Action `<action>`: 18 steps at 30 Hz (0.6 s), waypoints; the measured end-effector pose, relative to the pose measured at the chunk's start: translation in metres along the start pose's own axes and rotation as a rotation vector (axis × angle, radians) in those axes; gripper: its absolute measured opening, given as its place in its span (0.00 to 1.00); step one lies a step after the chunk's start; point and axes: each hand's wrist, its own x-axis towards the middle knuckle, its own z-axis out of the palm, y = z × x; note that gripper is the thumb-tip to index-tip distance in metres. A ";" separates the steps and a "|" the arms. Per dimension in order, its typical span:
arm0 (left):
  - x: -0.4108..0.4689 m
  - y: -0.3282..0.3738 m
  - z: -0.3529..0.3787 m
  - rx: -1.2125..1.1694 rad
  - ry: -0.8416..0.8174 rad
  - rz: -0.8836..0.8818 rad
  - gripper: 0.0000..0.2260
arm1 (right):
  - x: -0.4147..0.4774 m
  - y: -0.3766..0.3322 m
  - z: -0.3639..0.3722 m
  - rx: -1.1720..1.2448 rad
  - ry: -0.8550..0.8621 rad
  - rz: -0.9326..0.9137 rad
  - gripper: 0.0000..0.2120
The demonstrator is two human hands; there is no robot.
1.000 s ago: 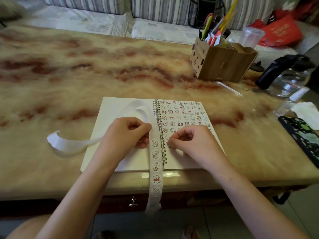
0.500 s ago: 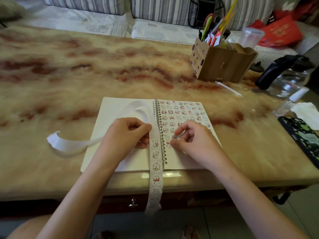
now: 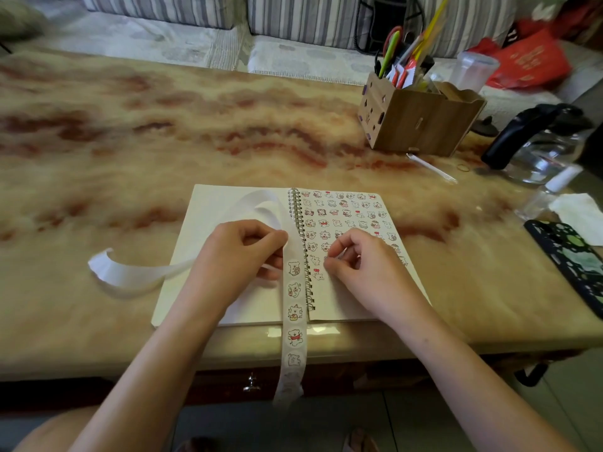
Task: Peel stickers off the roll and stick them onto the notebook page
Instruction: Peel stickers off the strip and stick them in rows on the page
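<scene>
Head view. The left hand (image 3: 241, 252) pinches the sticker strip (image 3: 295, 308) between thumb and curled fingers, just left of the spiral binding (image 3: 301, 243). The strip runs down over the near edge of the counter (image 3: 163, 141) and hangs below it. The right hand (image 3: 368, 265) rests on the right page (image 3: 355, 308) of the open notebook (image 3: 208, 216), thumb and forefinger closed on a pale sliver we take for a sticker (image 3: 340, 253), though it is too small to make out.

We judge the step in hand to be laying that sticker at the end of the lowest, unfinished row. To do it well, we would touch down one edge first, in line with its neighbours, then smooth it flat with a fingertip so that nothing creases. The left hand should hold the strip taut for the next peel.

The rows of stickers cover the upper half of the page. The spent backing (image 3: 130, 275) loops across the left page and onto the counter. The counter is glossy, marbled stone in cream and red. At its far right stand a wooden organiser (image 3: 421, 125) of pens and scissors and a glass kettle (image 3: 541, 148). A striped sofa (image 3: 303, 17) lies behind.
</scene>
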 end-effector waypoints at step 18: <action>-0.002 0.003 0.007 -0.092 0.081 0.200 0.06 | -0.016 -0.030 -0.005 0.702 -0.050 -0.085 0.08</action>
